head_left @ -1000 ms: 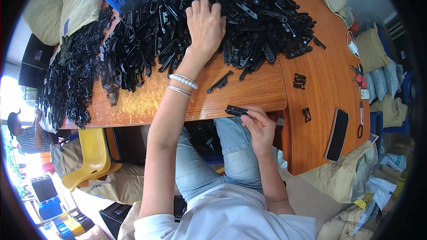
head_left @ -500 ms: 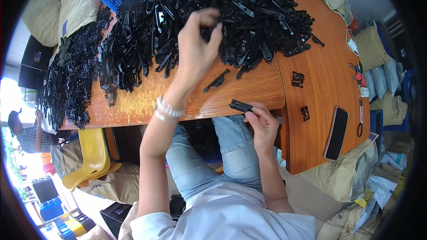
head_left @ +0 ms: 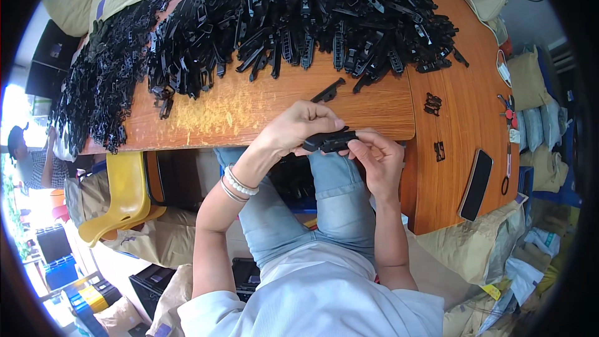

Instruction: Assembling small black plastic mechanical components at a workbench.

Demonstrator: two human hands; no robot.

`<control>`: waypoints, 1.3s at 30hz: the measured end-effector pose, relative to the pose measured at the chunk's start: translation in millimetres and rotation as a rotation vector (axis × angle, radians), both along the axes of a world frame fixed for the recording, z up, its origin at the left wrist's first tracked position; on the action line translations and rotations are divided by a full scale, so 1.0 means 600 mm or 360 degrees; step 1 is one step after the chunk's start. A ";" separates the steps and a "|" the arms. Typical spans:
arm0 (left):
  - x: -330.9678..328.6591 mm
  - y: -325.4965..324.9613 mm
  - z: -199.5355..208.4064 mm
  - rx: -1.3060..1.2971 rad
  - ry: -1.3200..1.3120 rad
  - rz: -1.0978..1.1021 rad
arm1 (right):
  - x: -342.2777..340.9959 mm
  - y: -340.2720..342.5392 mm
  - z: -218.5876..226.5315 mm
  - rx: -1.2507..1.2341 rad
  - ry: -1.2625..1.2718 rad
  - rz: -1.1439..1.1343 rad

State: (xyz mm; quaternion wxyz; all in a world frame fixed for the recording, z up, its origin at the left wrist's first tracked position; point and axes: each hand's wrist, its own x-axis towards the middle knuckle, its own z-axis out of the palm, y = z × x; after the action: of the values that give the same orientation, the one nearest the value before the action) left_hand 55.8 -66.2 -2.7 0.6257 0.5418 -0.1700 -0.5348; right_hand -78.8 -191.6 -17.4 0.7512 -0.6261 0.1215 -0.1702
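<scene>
Just over the table's near edge, my two hands meet around black plastic parts. My right hand (head_left: 382, 157) pinches one end of a black plastic part (head_left: 337, 142) between thumb and fingers. From the other side, the fingers of my left hand (head_left: 301, 126) close on a second dark piece (head_left: 314, 143) pressed against it; my fingers partly cover both, so I cannot tell whether they are joined. Just beyond my left hand, a single long black part (head_left: 329, 90) lies on the wood. A large heap of similar long black parts (head_left: 306, 22) covers the far side.
A heap of smaller black pieces (head_left: 103, 100) spreads along the left. On the right-hand table (head_left: 458, 112) lie small black clips (head_left: 432, 103), a phone (head_left: 475, 185), red-handled pliers (head_left: 508, 113) and scissors (head_left: 506, 178). A yellow chair (head_left: 125, 193) stands left; another person is beyond it.
My left hand has come back from the heap to my right hand, now with a dark piece in its fingers. The view has shifted slightly.
</scene>
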 end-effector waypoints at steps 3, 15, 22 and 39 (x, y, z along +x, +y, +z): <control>-0.009 -0.004 -0.003 0.0133 -0.0110 0.0153 | 0.000 0.014 0.002 -0.0050 0.0069 -0.0109; -0.079 0.032 -0.035 -0.0130 -0.0330 0.0477 | -0.003 0.034 -0.032 -0.0380 -0.0023 -0.0310; -0.081 0.026 -0.055 -0.0145 -0.0647 0.0486 | -0.015 0.040 -0.033 0.0004 0.0009 -0.0204; -0.035 -0.012 -0.049 -0.0291 -0.1652 0.0661 | -0.017 0.011 -0.020 0.0154 0.0081 -0.0211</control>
State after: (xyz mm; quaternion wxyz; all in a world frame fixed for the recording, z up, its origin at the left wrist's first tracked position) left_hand 34.8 -73.2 -32.3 0.5967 0.6993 -0.3908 -0.0470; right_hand -88.8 -185.0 -29.2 0.7643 -0.5837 0.1899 -0.1974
